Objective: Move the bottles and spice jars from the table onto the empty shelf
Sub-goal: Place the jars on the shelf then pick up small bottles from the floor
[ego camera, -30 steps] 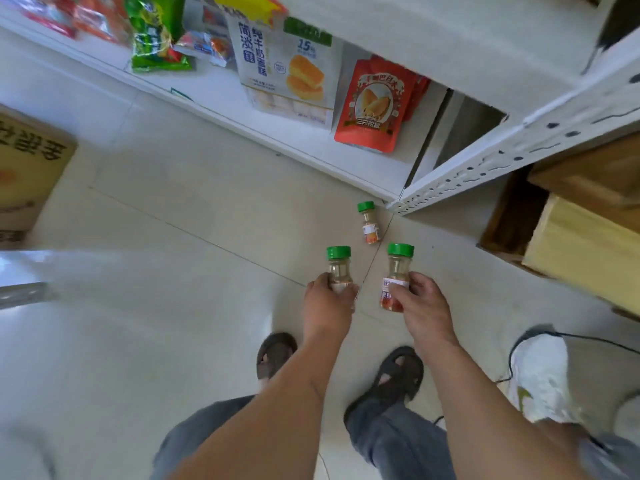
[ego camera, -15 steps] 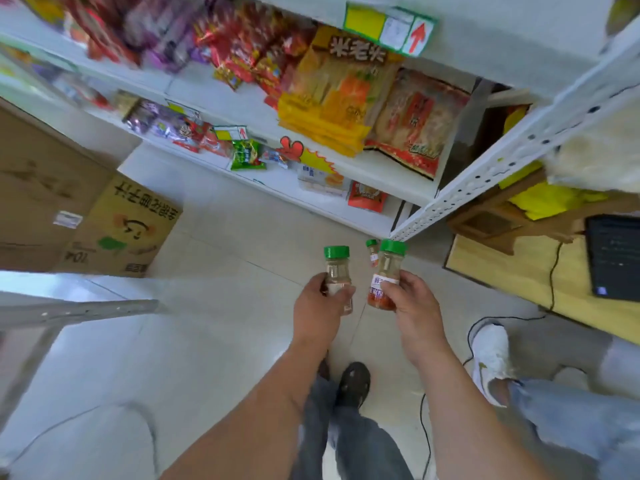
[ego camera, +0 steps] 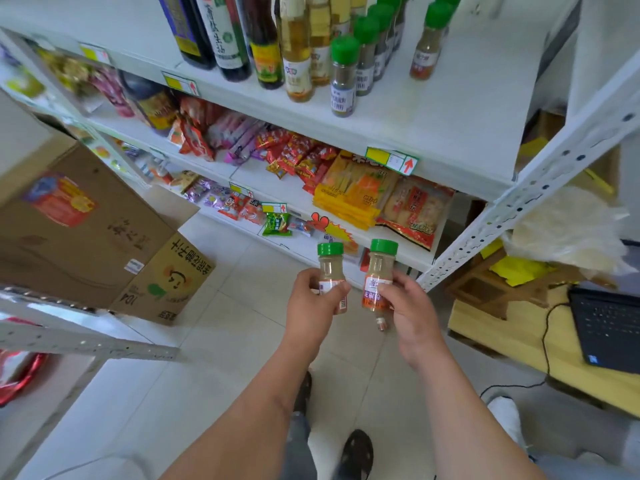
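My left hand point(ego camera: 313, 297) grips a green-capped spice jar point(ego camera: 331, 268) of pale powder, held upright. My right hand point(ego camera: 410, 311) grips a second green-capped spice jar point(ego camera: 380, 271) with an orange label, right beside the first. Both jars hang in front of the lower snack shelves. Another spice jar point(ego camera: 381, 323) stands on the floor, mostly hidden behind my right hand. The white upper shelf point(ego camera: 450, 133) holds dark and yellow bottles point(ego camera: 263, 39) and rows of green-capped jars point(ego camera: 343, 77), with bare room at its right front.
Snack packets point(ego camera: 363, 195) fill the two shelves below. Cardboard boxes point(ego camera: 104, 244) stand on the floor at left. A perforated white upright point(ego camera: 519, 202) edges the shelf on the right; beyond it lie a wooden bench and a laptop point(ego camera: 609, 330). A metal rail point(ego camera: 86, 341) crosses at left.
My view has tilted upward from the floor to the shelves, bringing the bottle shelf into sight. Both hands have risen with their jars, and the floor jar has slipped behind my right hand.
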